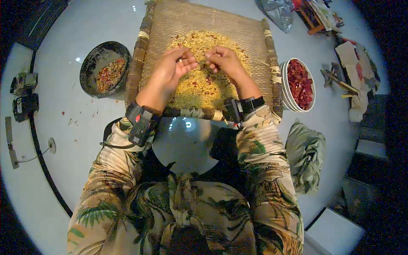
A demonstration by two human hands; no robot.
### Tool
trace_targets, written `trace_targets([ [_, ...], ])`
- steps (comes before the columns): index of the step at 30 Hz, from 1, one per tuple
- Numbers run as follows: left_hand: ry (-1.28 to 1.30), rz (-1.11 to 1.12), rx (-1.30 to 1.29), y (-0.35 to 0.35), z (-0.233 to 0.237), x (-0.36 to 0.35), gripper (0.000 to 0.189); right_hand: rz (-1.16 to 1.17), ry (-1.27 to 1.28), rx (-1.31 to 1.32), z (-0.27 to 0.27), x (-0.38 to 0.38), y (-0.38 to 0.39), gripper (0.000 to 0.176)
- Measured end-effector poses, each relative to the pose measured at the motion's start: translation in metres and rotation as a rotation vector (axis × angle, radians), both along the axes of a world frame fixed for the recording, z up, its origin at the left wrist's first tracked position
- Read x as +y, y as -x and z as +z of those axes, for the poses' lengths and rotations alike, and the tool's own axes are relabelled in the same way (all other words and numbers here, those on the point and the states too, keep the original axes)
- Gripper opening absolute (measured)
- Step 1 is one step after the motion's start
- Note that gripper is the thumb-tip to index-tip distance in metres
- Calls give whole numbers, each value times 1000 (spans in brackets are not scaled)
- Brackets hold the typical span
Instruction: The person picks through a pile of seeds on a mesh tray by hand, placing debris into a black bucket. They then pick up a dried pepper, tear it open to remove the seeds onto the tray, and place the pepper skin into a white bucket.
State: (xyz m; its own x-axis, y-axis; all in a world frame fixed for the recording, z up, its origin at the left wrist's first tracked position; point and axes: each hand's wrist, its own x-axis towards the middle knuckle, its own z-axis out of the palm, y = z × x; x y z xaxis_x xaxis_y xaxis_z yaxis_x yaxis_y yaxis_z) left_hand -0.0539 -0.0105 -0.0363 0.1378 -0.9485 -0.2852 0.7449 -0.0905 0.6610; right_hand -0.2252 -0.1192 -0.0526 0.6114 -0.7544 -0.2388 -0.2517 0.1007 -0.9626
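Observation:
My left hand (173, 64) is over the yellow seeds, its fingers loosely bent and apart, with a small pale spot near their base. To its right, my right hand (227, 63) has its thumb and fingertips pinched together; I cannot tell what is between them. Under both hands lies a wide heap of yellow seeds (199, 91) dotted with red bits. The heap rests on a woven mesh tray (163, 25) framed with wrapped poles. Black devices are strapped at both my wrists, over patterned sleeves.
A black basin (87, 83) with mixed seeds and red scraps stands left of the tray. On the right are stacked white tubs (285, 95) of dried red chili pieces (299, 85) and a crumpled green sack (306, 155). A grey plastic bag (278, 12) lies at the upper right.

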Motion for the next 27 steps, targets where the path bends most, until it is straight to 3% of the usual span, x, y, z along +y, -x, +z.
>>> trace_targets([
  [12,4,-192,134,13,-18,-7,41,-35,-18,-110,43,15,6,15],
  [17,1,-200,164,20,-14,-8,50,88,76,-120,43,18,2,20],
  [23,-12,-225,175,21,-3,-4,49,28,109,-120,45,20,1,18],
  [27,1,-179,182,12,-24,-9,41,-76,120,-139,40,11,9,17],
])
